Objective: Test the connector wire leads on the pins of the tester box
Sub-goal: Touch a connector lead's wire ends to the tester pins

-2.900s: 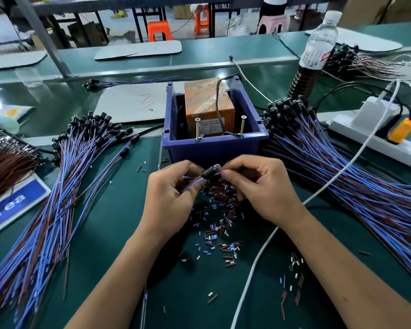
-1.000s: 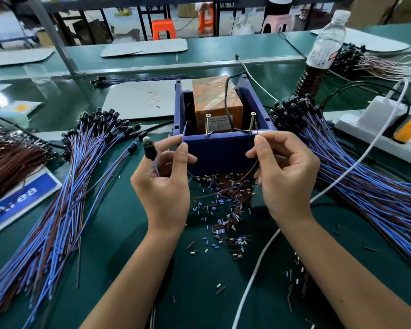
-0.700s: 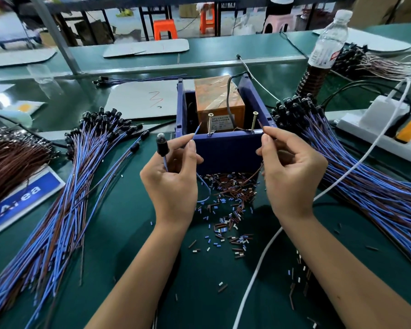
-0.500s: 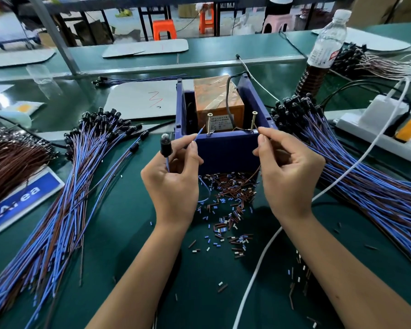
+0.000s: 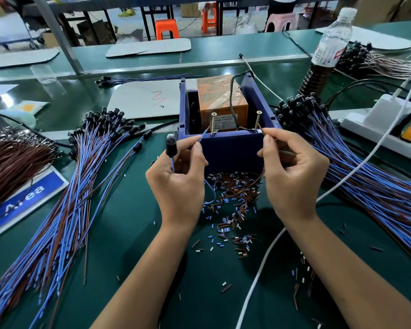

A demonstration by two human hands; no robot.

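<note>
Both hands are raised in front of the blue bin (image 5: pixel 233 148) that stands on the green tabletop (image 5: pixel 133 224). Inside the bin sits an orange box (image 5: pixel 220 96) wrapped in clear tape, and two screws rise from the bin's near wall as pins: the left pin (image 5: pixel 213 123) and the right pin (image 5: pixel 257 119).

The left hand (image 5: pixel 178 184) grips a black connector (image 5: pixel 171 145) upright between its curled fingers and pinches a blue lead (image 5: pixel 202 137), whose tip reaches the base of the left pin. The blue lead also loops down below the hand. The right hand (image 5: pixel 292 176) pinches a brown lead (image 5: pixel 259 179) between thumb and forefinger and holds its end at the base of the right pin. Whether the bare tips actually touch the pins cannot be told.

Below the bin, between the wrists, lies a heap of cut insulation bits (image 5: pixel 233 198), blue, brown and white. A fan of blue and brown wires with black connectors spreads to the left (image 5: pixel 64 210), and another to the right (image 5: pixel 370 176). A white cable (image 5: pixel 266 257) runs across the tabletop toward a power strip (image 5: pixel 375 129) at the right. A bottle (image 5: pixel 328 48) stands behind the right pile.
</note>
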